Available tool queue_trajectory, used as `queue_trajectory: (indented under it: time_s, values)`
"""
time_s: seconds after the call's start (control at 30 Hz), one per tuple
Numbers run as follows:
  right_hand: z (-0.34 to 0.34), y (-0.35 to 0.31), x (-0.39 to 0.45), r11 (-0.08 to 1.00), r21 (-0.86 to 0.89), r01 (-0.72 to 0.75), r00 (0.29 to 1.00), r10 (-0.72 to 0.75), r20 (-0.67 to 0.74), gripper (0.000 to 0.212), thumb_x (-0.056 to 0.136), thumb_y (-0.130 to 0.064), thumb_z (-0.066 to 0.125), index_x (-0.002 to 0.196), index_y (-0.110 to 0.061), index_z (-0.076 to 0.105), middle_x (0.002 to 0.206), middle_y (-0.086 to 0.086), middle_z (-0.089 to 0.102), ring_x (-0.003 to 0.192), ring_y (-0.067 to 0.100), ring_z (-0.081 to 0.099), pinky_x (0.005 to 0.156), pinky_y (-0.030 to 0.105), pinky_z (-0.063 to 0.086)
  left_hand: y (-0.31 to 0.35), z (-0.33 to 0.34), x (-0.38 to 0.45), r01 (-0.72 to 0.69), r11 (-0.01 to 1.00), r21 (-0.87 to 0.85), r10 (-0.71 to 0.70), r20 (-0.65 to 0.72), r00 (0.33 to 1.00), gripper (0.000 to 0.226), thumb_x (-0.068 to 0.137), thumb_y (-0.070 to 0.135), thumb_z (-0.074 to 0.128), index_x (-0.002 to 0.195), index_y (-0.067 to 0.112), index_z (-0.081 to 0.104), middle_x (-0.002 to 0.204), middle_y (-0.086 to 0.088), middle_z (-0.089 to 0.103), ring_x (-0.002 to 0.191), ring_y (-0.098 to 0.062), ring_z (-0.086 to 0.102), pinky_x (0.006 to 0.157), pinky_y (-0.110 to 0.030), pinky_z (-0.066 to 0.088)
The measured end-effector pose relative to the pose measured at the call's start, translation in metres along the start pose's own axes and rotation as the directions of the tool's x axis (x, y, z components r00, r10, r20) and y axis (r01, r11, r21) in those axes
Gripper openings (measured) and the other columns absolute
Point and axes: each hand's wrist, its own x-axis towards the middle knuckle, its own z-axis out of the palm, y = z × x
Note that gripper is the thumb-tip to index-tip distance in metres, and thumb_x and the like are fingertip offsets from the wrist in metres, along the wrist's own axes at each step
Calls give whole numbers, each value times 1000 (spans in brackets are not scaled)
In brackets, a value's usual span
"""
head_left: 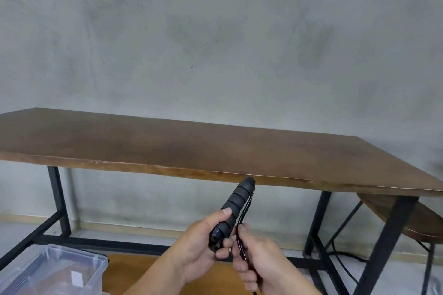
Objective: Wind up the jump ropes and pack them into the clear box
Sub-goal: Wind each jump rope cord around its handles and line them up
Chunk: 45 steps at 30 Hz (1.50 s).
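Observation:
My left hand (200, 245) grips the lower end of a black ribbed foam jump rope handle (236, 201), which points up and to the right in front of the table edge. The thin black rope (247, 208) runs down alongside the handle into my right hand (257, 260), whose fingers are curled around it just right of the handle. The rope leaves the frame at the bottom. The clear box (56, 270) stands low at the bottom left, to the left of both hands; something reddish-brown shows through it.
A long brown wooden table (191, 146) on black metal legs (56, 199) spans the view against a grey concrete wall. A round wooden stool (407, 220) sits under its right end. A black cable (345, 268) trails on the floor at right.

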Motion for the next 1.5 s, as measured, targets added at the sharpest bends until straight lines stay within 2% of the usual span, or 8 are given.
queue_trajectory:
  time_s: [0.23, 0.43, 0.57, 0.9, 1.13, 1.3, 1.43, 1.5]
  values:
    - [-8, 8, -15, 971, -236, -30, 992, 58, 110, 42, 99, -42, 50, 78, -10, 65, 54, 0, 47, 40, 12, 35, 43, 22, 26, 9, -3, 1, -43, 945, 323, 102, -167, 981, 56, 64, 36, 78, 109, 9, 58, 85, -5, 60, 60, -13, 46, 48, -23, 32]
    - [-40, -15, -35, 831, -555, 49, 995, 8, 100, 27, 93, -38, 62, 82, -17, 73, 58, -6, 47, 43, 9, 35, 44, 21, 31, 20, -22, -4, -46, 642, 765, 110, -32, 993, 45, 82, 29, 78, 119, 32, 53, 103, 12, 67, 85, -1, 63, 72, -15, 49]
    - [-37, -47, -45, 543, -823, 167, 984, -150, 100, 28, 92, -35, 64, 68, -20, 66, 54, -8, 52, 45, 2, 42, 49, 15, 35, 25, -23, -3, -64, 450, 891, 42, 51, 998, 60, 75, 37, 81, 127, 35, 49, 117, 16, 65, 106, -2, 63, 99, -27, 50]
    - [-20, -117, -53, 276, -890, 363, 930, -174, 325, 11, 76, -34, 82, 82, -25, 79, 77, -17, 72, 71, -5, 62, 72, 19, 50, 41, 18, -32, -164, -3, 987, -158, 161, 974, 67, 73, 42, 82, 129, 37, 43, 115, 9, 62, 104, -16, 60, 96, -38, 51]
    - [-45, -108, -18, 663, -623, 415, 884, -130, 450, 12, 76, -19, 83, 74, -23, 71, 65, 0, 57, 54, 7, 43, 52, 22, 33, 56, 37, -54, -271, 142, 952, -154, 292, 944, 51, 73, 33, 85, 112, 26, 54, 99, 3, 65, 89, -15, 63, 84, -35, 53]
    - [-55, -76, 8, 941, -156, 301, 834, -180, 522, 23, 68, -34, 86, 78, -21, 71, 75, -6, 67, 69, 8, 63, 71, 23, 50, 63, 33, -52, -275, 484, 830, -37, 334, 942, 53, 74, 20, 84, 118, 25, 57, 109, 7, 67, 101, -10, 64, 88, -27, 51]
    - [-50, -39, 23, 958, 159, 238, 891, -281, 357, 48, 67, -37, 87, 98, -11, 62, 94, 16, 48, 84, 27, 38, 76, 40, 29, 59, 30, -42, -209, 563, 799, 78, 201, 977, 60, 69, 23, 87, 122, 27, 58, 115, 3, 68, 106, -14, 65, 97, -32, 53]
    - [-40, -29, 19, 945, 178, 273, 914, -313, 259, 12, 89, -22, 67, 90, -11, 64, 82, 13, 45, 68, 21, 32, 62, 32, 19, 54, 29, -39, -167, 571, 804, 89, 142, 986, 61, 66, 25, 88, 120, 26, 60, 111, 3, 70, 103, -15, 67, 96, -32, 54]
